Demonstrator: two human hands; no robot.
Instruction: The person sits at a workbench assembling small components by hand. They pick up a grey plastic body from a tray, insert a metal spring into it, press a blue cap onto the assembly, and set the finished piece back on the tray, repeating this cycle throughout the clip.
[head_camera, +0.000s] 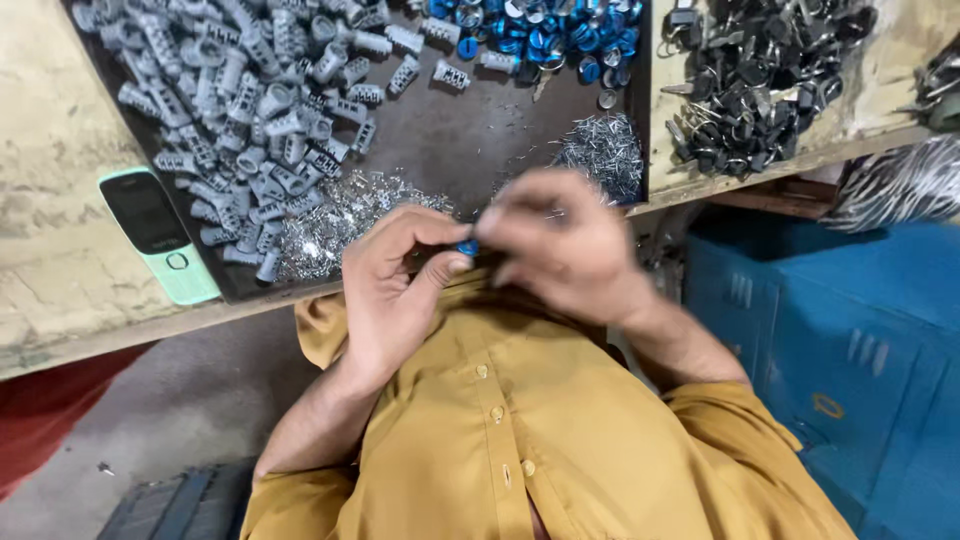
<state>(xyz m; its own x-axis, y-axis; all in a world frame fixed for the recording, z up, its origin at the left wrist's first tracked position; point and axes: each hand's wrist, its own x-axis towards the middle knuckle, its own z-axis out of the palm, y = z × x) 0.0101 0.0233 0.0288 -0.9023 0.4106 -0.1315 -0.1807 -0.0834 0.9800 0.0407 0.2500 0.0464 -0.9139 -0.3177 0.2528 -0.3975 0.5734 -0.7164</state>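
Hands meet just above the tabletop (60, 300) edge, and we go across from the left. First comes a mint-green keypad phone (160, 235) lying flat, then a dark tray (470, 130) holding a big heap of grey metal lock cylinders (250, 110), with a glittering pile of tiny pins (340, 215) in front of it. Our left hand (395, 290) pinches a small blue part (468, 246) between thumb and forefinger, held over our lap, clear of the tray. Our right hand (560, 245) is blurred with motion; its fingertips close on the same blue part, though we cannot tell whether they also hold a pin. Behind lie more blue caps (550, 30), a second pin pile (605, 150), and, past a divider, a heap of dark keys (750, 80). Blue metal boxes (830, 330) sit at the far right.

We judge the main risk is dropping: the part hangs over open lap and floor, so a slip of the pinch would send it, or any small pin, out of reach. The quick right hand could also knock it askew.
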